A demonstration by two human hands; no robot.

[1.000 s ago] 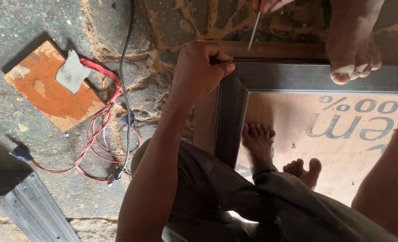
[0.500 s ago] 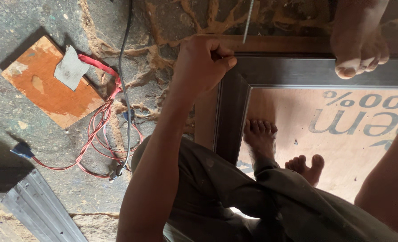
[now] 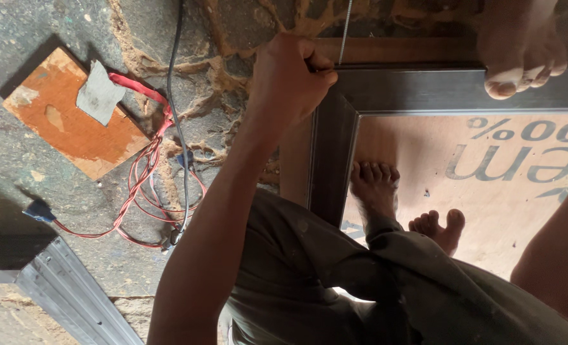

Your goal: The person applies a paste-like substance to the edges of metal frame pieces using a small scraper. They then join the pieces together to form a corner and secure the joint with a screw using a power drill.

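Metal frame [image 3: 424, 89], dark grey, lies flat on the stone floor [image 3: 15, 160]; its mitred corner sits at upper centre of the view, one rail running right, the other running down toward the person. Left hand [image 3: 290, 80]: fingers curled tight into a fist, clamped on the frame corner, thumb tip pressed against the top rail. What, if anything, sits inside the fist cannot be told. Left arm fully extended from lower centre up to the corner, forearm straight, wrist slightly bent. Right hand: out of view; only the right forearm [image 3: 555, 249] shows at the right edge, so its grip cannot be told. A thin metal rod [image 3: 345, 32] stands just beside the left hand's knuckles, its lower end meeting the frame's top rail; its upper end leaves the picture. Person's two bare feet [image 3: 402, 201] stand inside the frame on a brown cardboard sheet [image 3: 507, 211] bearing large dark printed lettering, seen upside down. A second person's bare foot [image 3: 520, 48] rests on the top rail at upper right. A strip of wood [image 3: 392, 50] lies along the frame's far side. Left of the hand, well apart: an orange-brown board [image 3: 60, 134] with a grey paper scrap [image 3: 98, 94] on it, red wire [image 3: 149, 172] looped beside it, a black cable [image 3: 176, 96] crossing. Lower left: a ribbed grey metal profile [image 3: 66, 294].
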